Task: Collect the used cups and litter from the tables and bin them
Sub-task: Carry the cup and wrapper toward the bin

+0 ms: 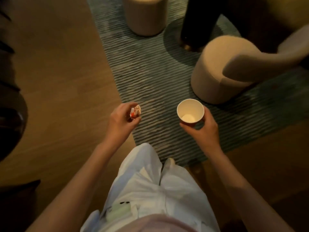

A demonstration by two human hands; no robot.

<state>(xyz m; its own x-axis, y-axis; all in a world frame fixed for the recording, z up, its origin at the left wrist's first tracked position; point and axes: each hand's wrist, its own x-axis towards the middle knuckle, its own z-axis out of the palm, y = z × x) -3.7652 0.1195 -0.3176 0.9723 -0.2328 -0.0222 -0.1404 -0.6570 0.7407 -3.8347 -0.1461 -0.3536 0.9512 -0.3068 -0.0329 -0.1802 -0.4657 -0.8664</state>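
Note:
My right hand [203,129] grips an upright paper cup [190,113] from the side; the cup is white inside and looks empty. My left hand [121,120] pinches a crumpled white and red wrapper [135,112] between its curled fingers. Both hands are held out in front of me at about waist height, above the edge of a striped green rug [150,72]. No bin is in view.
A beige round pouf [215,71] stands on the rug at the right, beside a beige armchair [267,57]. Another pouf [145,14] sits at the top. Dark table legs [197,22] stand between them. Wooden floor [58,64] lies left, with dark furniture [10,114] at the left edge.

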